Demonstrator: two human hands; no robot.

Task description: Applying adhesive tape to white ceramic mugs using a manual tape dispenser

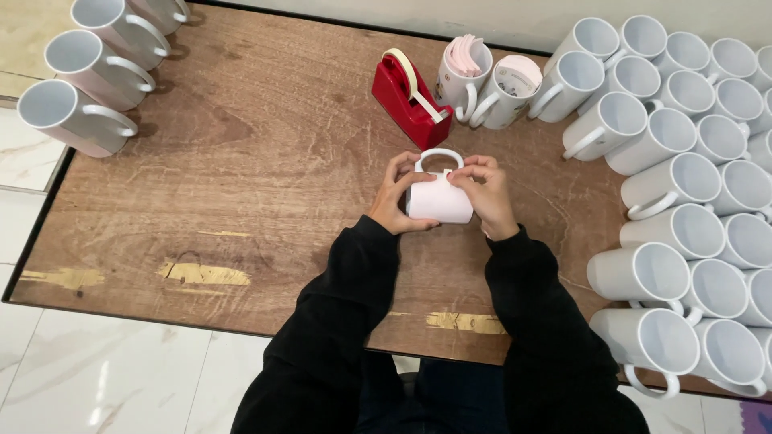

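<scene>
A white mug wrapped in pale pink paper [438, 201] lies on its side at the middle of the wooden table [241, 161], handle pointing away from me. My left hand [396, 197] grips its left side, fingers reaching to the handle. Pressed on its right side, near the handle, is my right hand [486, 193]. Just beyond the mug stands a red tape dispenser [408, 96] with a roll of tan tape.
Several plain white mugs [683, 185] crowd the right side of the table. Pink-wrapped mugs [80, 60] lie at the far left corner. Two printed mugs [486, 80] behind the dispenser hold pink sheets. The table's near edge runs just past my forearms.
</scene>
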